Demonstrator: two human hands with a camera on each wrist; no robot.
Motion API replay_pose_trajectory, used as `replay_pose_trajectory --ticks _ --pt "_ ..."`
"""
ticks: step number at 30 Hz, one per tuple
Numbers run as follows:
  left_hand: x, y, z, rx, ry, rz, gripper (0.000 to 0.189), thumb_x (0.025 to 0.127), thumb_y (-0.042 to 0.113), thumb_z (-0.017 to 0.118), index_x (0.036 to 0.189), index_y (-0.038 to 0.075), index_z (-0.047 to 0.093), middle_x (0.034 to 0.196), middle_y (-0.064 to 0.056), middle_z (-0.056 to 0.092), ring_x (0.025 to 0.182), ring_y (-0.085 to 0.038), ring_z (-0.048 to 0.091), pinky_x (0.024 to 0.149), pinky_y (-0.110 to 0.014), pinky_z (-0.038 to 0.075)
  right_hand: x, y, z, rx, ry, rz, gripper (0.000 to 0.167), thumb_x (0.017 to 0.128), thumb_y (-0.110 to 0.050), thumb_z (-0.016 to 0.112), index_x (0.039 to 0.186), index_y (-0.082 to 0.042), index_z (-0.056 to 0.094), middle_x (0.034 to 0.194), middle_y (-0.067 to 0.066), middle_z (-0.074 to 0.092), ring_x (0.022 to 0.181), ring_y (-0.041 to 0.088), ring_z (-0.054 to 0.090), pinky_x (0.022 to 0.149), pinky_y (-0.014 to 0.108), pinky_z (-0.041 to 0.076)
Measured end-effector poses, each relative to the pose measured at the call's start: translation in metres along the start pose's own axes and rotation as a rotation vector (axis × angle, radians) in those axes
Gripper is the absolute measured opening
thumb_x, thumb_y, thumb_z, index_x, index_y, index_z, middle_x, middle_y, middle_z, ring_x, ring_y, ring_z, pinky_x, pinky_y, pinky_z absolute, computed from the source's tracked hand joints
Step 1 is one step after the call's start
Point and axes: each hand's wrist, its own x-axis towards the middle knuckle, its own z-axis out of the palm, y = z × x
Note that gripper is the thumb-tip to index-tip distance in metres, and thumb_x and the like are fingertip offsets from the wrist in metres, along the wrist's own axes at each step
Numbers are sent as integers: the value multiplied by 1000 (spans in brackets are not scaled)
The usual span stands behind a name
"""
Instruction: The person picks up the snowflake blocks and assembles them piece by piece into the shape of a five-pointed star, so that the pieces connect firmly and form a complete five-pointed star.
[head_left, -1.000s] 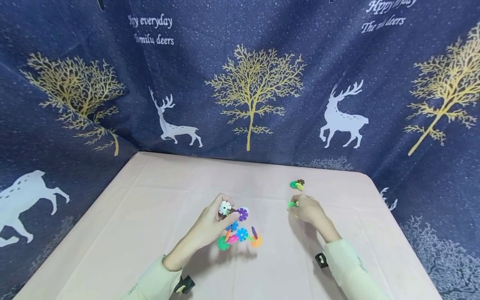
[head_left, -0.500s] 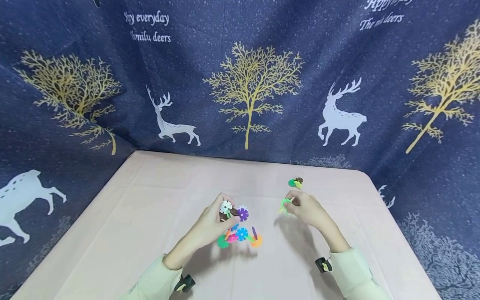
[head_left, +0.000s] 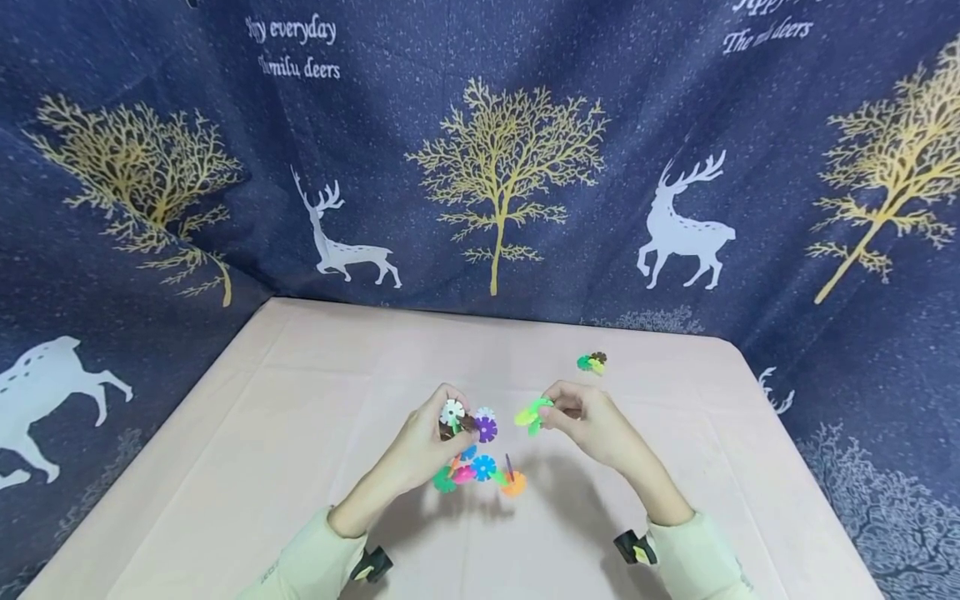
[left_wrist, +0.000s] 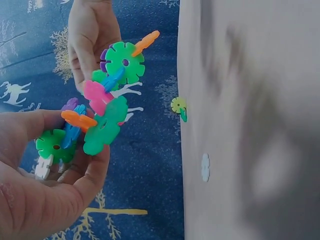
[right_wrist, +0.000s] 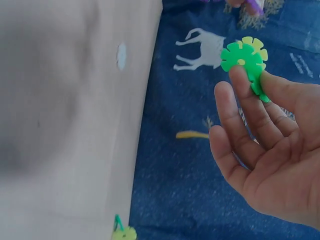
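Note:
My left hand [head_left: 420, 446] grips a many-coloured chain of notched plastic snowflake discs between thumb and fingers. A blue disc [head_left: 483, 467], an orange disc [head_left: 513, 483] and a purple disc [head_left: 486, 429] show in the head view. In the left wrist view a teal-green disc [left_wrist: 106, 126] and a pink disc [left_wrist: 98, 97] stand out past the fingers. My right hand [head_left: 600, 425] pinches a small cluster of green and yellow snowflake discs [right_wrist: 241, 56] between thumb and fingertips. Its other fingers are loosely bent. This cluster is held just right of the chain, with a gap between them.
A small joined cluster of green, yellow and brown discs [head_left: 592, 362] lies at the back right of the pink-covered table [head_left: 337, 358]. A pale flat piece [left_wrist: 205, 167] shows on the cloth in both wrist views. Behind hangs a dark blue curtain [head_left: 450, 250].
My right hand has lifted the green and yellow cluster from the table near the back right and brought it left toward the chain. My left hand has stayed nearly still.

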Motion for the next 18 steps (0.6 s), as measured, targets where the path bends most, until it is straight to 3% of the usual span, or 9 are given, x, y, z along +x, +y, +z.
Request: replay_pose_trajectory --ticks 9,18 --pt "-2 1 2 15 14 9 30 87 5 72 105 12 49 73 -2 58 52 -10 53 51 -25 47 -3 -12 13 34 -30 -18 11 98 -20 66 101 -10 66 90 1 74 90 27 72 86 41 56" --pt "-3 3 3 16 38 18 29 87 4 72 104 12 50 70 0 59 53 -11 55 51 -26 48 -2 -15 18 74 -34 -26 10 98 -19 66 100 -9 66 90 2 74 89 24 72 88 41 55"
